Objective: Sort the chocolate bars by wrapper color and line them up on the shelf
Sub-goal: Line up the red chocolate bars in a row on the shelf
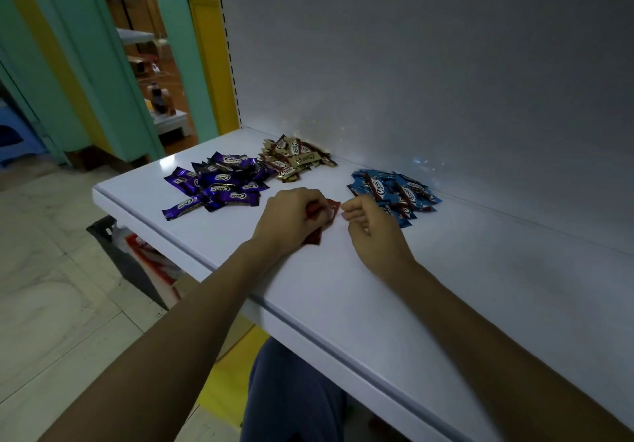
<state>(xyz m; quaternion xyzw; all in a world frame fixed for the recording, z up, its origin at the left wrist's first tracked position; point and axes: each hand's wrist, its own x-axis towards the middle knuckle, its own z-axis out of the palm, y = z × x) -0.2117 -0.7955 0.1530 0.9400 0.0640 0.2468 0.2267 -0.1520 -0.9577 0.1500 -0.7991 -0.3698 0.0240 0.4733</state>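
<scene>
Head view looks down on a white shelf [446, 270], where three colours sit apart in loose heaps: purple bars [219, 184] at ten o'clock from the hands, gold-and-brown bars [295, 160] at twelve, blue bars [394, 191] at two. The left hand [291, 218] clutches a small bunch of red bars [327, 213] against the shelf. The right hand [374, 232] hovers just beside them at their three o'clock, fingers curled; whether it pinches a wrapper I cannot tell. Sorting looks nearly done, with red seemingly the last colour, but no heap is lined up in a row yet, so that half remains
</scene>
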